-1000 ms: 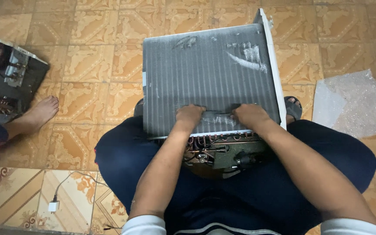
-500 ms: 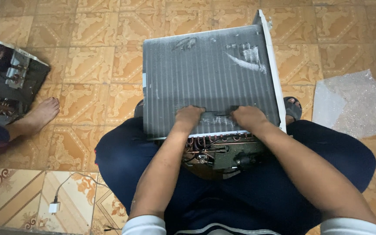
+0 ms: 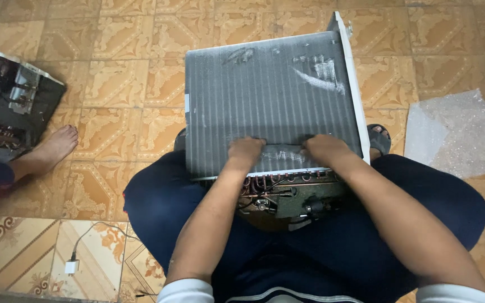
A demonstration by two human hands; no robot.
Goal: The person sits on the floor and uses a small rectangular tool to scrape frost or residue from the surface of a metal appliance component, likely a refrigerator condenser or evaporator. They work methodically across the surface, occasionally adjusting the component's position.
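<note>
Everything here is placed against the finned coil panel (image 3: 270, 101), a grey, dusty slab of thin metal fins that leans on the seated person's knees and tilts away over the tiled floor (image 3: 130, 73).

Far to the left of the panel, at the frame's edge, sits a dark opened unit (image 3: 12, 106) with pipes and wires showing. Just beside it a bare foot (image 3: 51, 148) of another person rests on the tiles. Below and left of the panel a white plug and cable (image 3: 74, 264) lie on the floor.

On the panel's near edge the left hand (image 3: 245, 151) presses down with fingers curled over the fins, knuckles up; it looks clenched on the surface rather than closed around anything. A short way to its right the right hand (image 3: 324, 148) lies likewise, fingers bent onto the fins. Between them is a flattened, smeared patch, and more scuffed marks show near the top right of the panel. Most of the fin face looks untouched, so as far as one can judge the handwork covers only the bottom strip so far.

Under the near edge, copper tube bends and wiring (image 3: 287, 193) crowd the lap, leaving little room there. The white side plate (image 3: 352, 84) bounds the panel's right edge. Right of it lies a sheet of bubble wrap (image 3: 456, 132), well apart, with open floor beyond the panel's top and left.
</note>
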